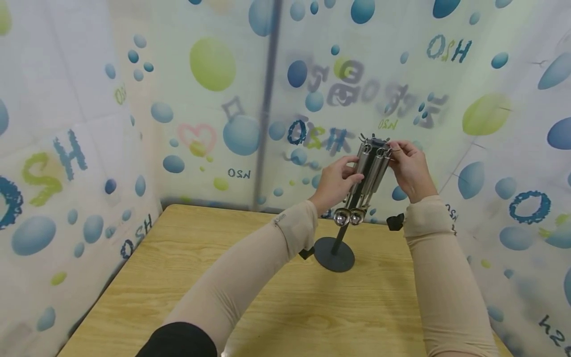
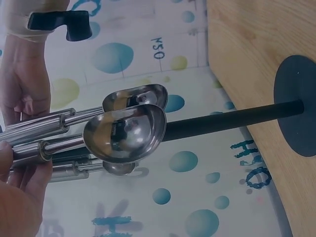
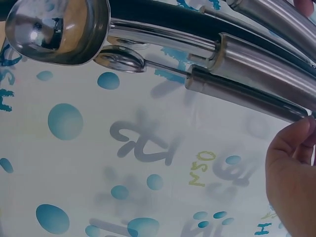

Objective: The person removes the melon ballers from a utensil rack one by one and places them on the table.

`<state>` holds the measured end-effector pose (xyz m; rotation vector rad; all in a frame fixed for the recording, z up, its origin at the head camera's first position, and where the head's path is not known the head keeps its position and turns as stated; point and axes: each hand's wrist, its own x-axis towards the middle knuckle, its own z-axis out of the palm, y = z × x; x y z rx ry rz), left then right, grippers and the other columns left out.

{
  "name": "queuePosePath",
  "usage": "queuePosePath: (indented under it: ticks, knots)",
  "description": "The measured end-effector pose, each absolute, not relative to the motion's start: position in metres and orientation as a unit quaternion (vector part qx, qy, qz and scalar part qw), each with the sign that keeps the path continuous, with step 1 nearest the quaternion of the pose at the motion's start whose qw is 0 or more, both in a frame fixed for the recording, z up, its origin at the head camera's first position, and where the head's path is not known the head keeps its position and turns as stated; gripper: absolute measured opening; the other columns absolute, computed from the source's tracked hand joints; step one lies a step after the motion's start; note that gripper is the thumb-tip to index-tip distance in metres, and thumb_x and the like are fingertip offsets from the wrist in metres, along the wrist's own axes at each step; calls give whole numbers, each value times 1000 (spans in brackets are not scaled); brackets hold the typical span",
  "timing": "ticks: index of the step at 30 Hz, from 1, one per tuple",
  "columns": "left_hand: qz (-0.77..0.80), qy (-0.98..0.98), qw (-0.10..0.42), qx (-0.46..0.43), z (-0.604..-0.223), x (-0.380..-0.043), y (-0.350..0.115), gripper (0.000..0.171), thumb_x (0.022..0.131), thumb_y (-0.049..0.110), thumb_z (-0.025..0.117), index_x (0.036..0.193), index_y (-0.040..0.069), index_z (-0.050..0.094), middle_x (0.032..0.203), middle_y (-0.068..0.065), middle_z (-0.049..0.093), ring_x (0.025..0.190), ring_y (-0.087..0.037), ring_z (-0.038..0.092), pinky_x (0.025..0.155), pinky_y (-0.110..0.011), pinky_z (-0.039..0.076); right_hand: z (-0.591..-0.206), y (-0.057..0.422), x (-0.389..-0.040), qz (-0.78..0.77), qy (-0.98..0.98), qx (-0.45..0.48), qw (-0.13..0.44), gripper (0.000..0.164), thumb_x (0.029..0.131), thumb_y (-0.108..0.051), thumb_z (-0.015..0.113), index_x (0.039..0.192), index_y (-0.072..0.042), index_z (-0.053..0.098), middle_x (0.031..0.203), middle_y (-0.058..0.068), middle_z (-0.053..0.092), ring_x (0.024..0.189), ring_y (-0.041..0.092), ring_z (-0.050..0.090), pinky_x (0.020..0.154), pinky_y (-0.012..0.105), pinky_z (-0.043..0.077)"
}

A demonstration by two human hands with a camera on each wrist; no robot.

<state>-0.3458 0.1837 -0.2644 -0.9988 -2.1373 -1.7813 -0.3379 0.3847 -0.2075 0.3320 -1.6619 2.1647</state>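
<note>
A black utensil stand with hooks (image 1: 374,142) at its top carries several stainless steel utensils with tube handles. Two ice cream scoops (image 1: 342,217) hang at its front, bowls down, and one bowl (image 2: 126,133) is large in the left wrist view. My left hand (image 1: 334,183) grips the handle of a front scoop, thumb in front and fingers behind. At the hooks on the right, my right hand (image 1: 410,168) pinches the top end of a thin-necked steel utensil (image 3: 247,94) with a small oval head (image 3: 121,58). The right fingertips are partly hidden.
The stand's round base (image 1: 334,255) rests near the back edge of a wooden table (image 1: 214,238). Printed curtains (image 1: 214,124) hang close behind the table and along both sides. A black strap piece (image 1: 395,222) sits at the right wrist.
</note>
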Motion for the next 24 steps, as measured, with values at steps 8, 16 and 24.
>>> queuePosePath:
  ticks: [8,16,24]
  knots:
    - [-599,-717,99,-342,-264,-344,182,47,100,18,66,145,14,54,115,-5,72,96,-8,68,74,-23,55,-209,388,-339,766,-603,115,194,13,98,-16,63,97,-5,67,88,2,65,76,13,59,67,23,51]
    - [-595,-719,105,-343,-268,-343,177,46,99,16,68,143,12,56,119,-8,71,100,-13,69,78,-23,55,-208,390,-339,757,-613,113,196,14,98,-19,62,98,-6,67,89,1,65,78,13,59,69,23,51]
    - [-603,-711,99,-349,-273,-344,172,46,99,16,69,143,11,56,117,-7,70,96,-11,68,74,-24,55,-208,388,-338,756,-617,104,193,14,97,-20,63,97,-7,67,89,0,65,80,13,58,69,22,50]
